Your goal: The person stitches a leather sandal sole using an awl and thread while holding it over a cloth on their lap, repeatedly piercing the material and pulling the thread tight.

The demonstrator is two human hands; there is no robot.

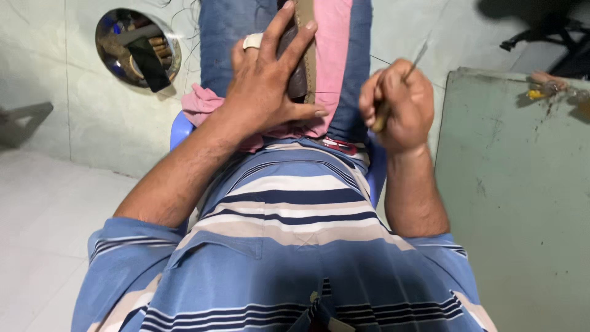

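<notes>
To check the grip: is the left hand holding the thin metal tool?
No, the right hand is closed around the thin metal tool, while the left hand presses on a dark leather piece.

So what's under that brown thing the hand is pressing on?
A pink cloth lies under the brown piece, spread over the person's lap in blue jeans. The left hand presses on top, hiding much of the piece. The right hand grips a thin tool beside it.

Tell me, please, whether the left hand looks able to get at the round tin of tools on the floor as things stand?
Probably not at once: the left hand is pressed on the dark piece on the lap. The round tin lies open beyond it on that side with nothing between, so, once freed, it likely could.
</notes>
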